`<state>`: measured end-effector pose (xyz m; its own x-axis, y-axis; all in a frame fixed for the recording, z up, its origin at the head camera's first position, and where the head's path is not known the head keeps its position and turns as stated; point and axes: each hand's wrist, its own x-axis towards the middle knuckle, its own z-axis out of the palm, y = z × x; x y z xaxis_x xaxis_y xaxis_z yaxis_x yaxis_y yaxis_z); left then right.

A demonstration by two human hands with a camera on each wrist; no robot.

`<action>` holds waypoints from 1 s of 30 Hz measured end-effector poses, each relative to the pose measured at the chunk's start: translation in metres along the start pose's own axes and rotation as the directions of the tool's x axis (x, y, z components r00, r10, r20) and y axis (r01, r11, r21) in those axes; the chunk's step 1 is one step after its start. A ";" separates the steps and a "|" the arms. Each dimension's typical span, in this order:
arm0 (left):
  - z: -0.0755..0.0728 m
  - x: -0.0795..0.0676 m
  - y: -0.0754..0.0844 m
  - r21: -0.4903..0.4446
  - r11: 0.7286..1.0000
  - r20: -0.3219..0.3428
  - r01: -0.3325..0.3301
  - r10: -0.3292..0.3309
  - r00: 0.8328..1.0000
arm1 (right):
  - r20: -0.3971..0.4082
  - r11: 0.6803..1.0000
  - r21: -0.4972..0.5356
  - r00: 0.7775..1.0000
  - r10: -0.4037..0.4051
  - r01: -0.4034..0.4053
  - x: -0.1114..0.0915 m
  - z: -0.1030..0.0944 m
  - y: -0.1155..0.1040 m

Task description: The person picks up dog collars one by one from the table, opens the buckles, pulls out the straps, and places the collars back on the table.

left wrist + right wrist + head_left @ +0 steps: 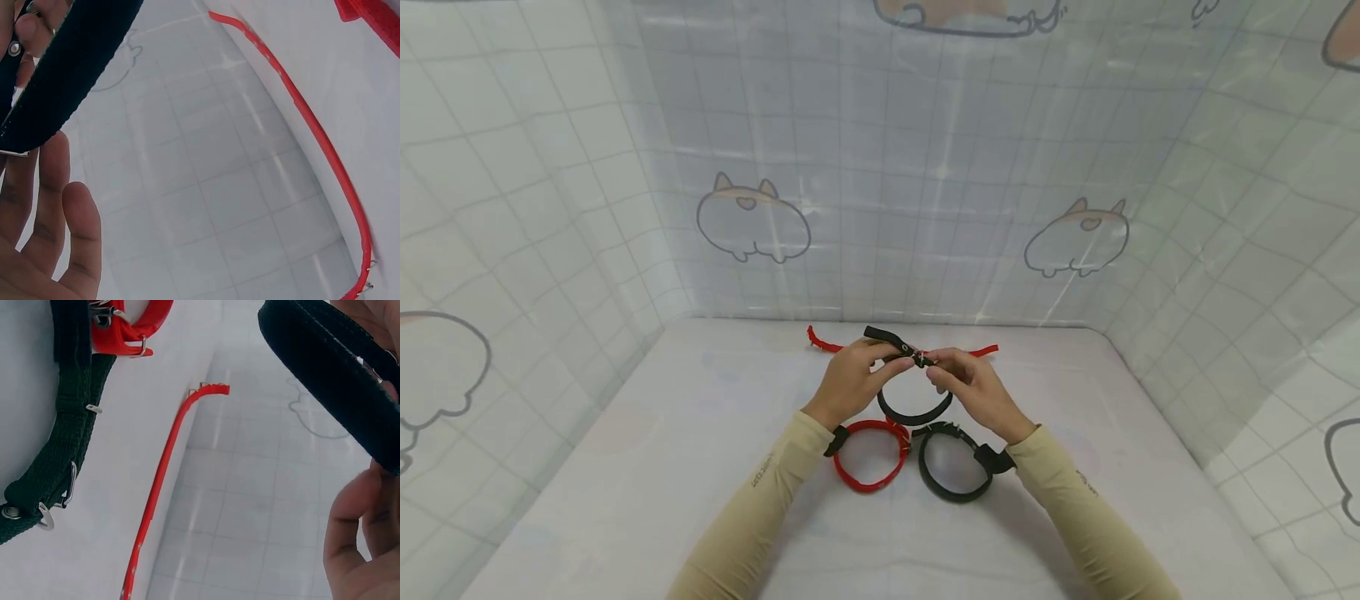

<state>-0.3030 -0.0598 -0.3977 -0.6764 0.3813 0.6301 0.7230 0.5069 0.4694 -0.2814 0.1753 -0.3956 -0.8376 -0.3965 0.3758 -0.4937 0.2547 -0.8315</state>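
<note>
Grid-printed sheeting (917,150) walls the surface (700,408). Just below frame center, I have the left grip (850,379) and right grip (981,393) both pinching a black collar (914,419); lower down lie a dark green collar (957,497) and a red collar (866,487), each looped.

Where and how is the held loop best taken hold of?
Probably the held loop is best pinched either side of its buckle, from left and right at once: the buckle sits on top, the tail sticks out left, and the rest hangs below.
</note>
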 end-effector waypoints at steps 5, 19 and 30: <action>0.001 0.000 0.001 -0.008 1.000 0.007 -0.004 0.004 1.000 | -0.020 1.000 0.000 1.000 0.006 -0.006 -0.003 0.000 -0.021; -0.001 0.000 0.002 -0.019 1.000 -0.006 0.001 -0.001 1.000 | 0.009 0.998 0.057 1.000 0.023 -0.023 0.003 -0.001 0.014; 0.000 0.000 0.002 -0.005 1.000 0.021 0.012 -0.012 1.000 | -0.008 0.999 -0.022 0.999 0.035 -0.035 0.005 0.000 0.014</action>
<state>-0.3012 -0.0586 -0.3965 -0.6880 0.3914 0.6111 0.7154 0.5075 0.4803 -0.2920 0.1771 -0.4051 -0.8560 -0.3804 0.3500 -0.4693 0.2881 -0.8347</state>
